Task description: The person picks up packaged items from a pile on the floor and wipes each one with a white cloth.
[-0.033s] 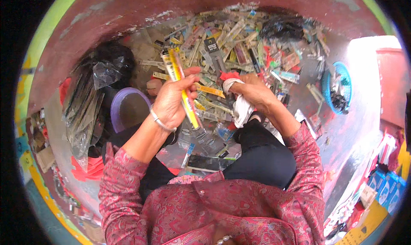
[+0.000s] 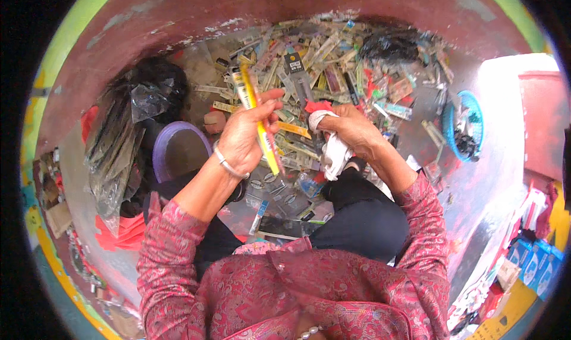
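Note:
My left hand (image 2: pixel 247 132) is closed around a long, slim yellow package (image 2: pixel 245 90) with dark and white print. The package stands at a slant, its top leaning away and to the left, its lower end below my palm. To the right, my right hand (image 2: pixel 351 129) grips a white cloth (image 2: pixel 337 156) that is partly wrapped over the fingers and hangs down. A bit of red material (image 2: pixel 318 106) shows at those fingertips. The two hands are apart, above a heap of slim packages (image 2: pixel 291 139) on the floor.
A purple-rimmed basin (image 2: pixel 159 153) stands at my left beside black and clear plastic bags (image 2: pixel 119 138). A blue basket (image 2: pixel 477 123) with dark scraps is at the right. A black bag (image 2: pixel 389 47) lies at the back, by the reddish wall (image 2: pixel 267 4).
The yellow package in my left hand has turned slightly, and its lower end sits a little higher. My right hand and the cloth stay almost the same.

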A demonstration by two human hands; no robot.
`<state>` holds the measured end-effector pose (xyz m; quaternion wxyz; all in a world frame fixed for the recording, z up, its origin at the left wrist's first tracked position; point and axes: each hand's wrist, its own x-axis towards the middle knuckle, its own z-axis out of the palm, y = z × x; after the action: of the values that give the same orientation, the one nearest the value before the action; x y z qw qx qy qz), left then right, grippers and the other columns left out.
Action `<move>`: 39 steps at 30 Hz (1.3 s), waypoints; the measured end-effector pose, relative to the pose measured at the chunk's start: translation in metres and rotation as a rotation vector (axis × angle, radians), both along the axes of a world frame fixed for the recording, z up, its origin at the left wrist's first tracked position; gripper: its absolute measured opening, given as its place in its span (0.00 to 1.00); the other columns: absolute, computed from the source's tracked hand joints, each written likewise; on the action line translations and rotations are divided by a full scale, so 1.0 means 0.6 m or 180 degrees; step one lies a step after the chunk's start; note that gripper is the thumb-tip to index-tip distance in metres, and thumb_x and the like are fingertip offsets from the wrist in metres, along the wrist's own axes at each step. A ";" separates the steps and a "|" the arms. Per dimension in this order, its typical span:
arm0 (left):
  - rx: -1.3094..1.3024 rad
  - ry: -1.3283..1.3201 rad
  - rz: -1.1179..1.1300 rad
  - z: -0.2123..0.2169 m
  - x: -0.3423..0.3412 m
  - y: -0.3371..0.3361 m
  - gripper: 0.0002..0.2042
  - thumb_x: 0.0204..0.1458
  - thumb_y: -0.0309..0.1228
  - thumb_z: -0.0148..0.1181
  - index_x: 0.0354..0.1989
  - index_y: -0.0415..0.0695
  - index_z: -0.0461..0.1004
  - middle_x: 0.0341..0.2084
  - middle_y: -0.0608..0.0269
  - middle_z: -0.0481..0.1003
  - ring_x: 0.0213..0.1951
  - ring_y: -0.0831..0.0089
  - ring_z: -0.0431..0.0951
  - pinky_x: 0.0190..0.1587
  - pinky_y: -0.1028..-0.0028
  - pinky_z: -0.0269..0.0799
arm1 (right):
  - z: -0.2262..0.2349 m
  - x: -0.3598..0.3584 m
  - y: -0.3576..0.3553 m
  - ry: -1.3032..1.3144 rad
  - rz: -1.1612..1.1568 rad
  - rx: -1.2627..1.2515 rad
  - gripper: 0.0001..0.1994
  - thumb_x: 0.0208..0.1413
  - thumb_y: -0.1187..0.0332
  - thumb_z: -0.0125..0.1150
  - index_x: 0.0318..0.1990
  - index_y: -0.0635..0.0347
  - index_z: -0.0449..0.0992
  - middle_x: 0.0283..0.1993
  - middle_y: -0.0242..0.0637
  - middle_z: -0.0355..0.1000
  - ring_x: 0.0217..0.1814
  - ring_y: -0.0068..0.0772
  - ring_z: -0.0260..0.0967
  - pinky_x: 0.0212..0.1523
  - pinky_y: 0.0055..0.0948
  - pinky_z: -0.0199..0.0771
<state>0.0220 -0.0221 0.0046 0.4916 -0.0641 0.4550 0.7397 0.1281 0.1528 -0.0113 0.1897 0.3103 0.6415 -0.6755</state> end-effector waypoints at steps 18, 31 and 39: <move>0.1921 0.0334 -0.0771 0.108 0.014 -0.006 0.14 0.47 0.24 0.52 0.43 0.36 0.65 0.47 0.49 0.65 0.50 0.65 0.66 0.53 0.67 0.62 | 0.204 0.028 -0.100 0.0933 0.0447 0.0878 0.11 0.42 0.69 0.54 0.32 0.67 0.73 0.27 0.29 0.68 0.32 0.18 0.63 0.34 0.20 0.61; 0.0375 0.1522 -0.1344 0.126 0.040 0.015 0.10 0.46 0.38 0.53 0.33 0.46 0.66 0.15 0.76 0.63 0.16 0.85 0.61 0.17 0.83 0.54 | 0.199 0.037 -0.059 0.2795 -0.1773 0.2169 0.08 0.42 0.70 0.53 0.31 0.63 0.72 0.30 0.37 0.71 0.32 0.25 0.69 0.32 0.24 0.68; 0.0878 0.0943 -0.2892 0.129 0.095 0.011 0.03 0.43 0.24 0.49 0.26 0.39 0.67 0.10 0.73 0.57 0.13 0.84 0.56 0.16 0.82 0.50 | 0.213 0.042 -0.104 0.3213 -0.0373 0.4847 0.10 0.31 0.68 0.56 0.27 0.55 0.71 0.32 0.38 0.66 0.34 0.42 0.67 0.31 0.34 0.68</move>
<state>0.0792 -0.0156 0.0817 0.6982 0.3121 0.3998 0.5052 0.1532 0.0901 0.1164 -0.4037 0.0515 0.9036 -0.1339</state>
